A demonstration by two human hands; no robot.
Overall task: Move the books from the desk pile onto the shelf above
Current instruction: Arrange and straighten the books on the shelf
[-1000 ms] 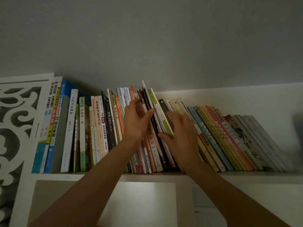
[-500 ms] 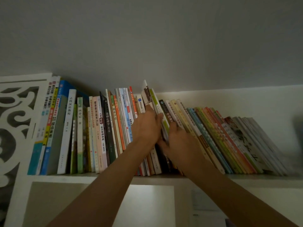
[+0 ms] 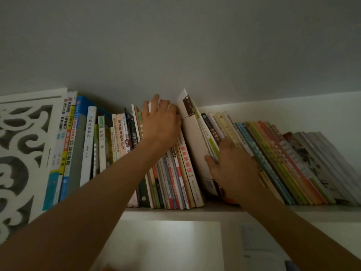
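Observation:
A long row of books fills the white shelf point(image 3: 195, 213). A tall white book point(image 3: 192, 132) with a brown patch on its cover stands tilted in the middle of the row, higher than its neighbours. My left hand point(image 3: 161, 122) lies with straight fingers on the tops of the upright books just left of it, touching its edge. My right hand point(image 3: 232, 167) presses on the leaning books to the right, its thumb against the white book's lower edge. The desk pile is out of view.
Colourful thin books point(image 3: 283, 165) lean leftward across the shelf's right half. Upright books point(image 3: 88, 145) stand at the left beside a white carved panel point(image 3: 21, 153). A grey wall rises above. A lit white surface point(image 3: 166, 243) lies below the shelf.
My left hand has risen from the books' spines to their tops. The white book now stands further out of the row, and my right hand has shifted right onto the leaning books.

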